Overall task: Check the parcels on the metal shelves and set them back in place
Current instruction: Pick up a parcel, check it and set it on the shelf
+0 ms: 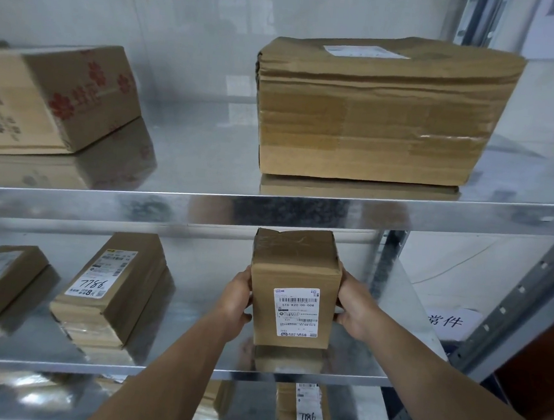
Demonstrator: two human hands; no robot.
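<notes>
1. The metal shelves [204, 151] were smooth, glossy and mirror-bright.
2. The upright parcel [292, 270] was matt brown cardboard, with shiny, wrinkled tape [286, 243] across its top.
3. Its label [295, 311] was smooth white paper.

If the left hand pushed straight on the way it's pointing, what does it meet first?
The small parcel it grips: the left hand angles in against its side. Behind that, only bare shelf shows, though depth is unclear.
</notes>
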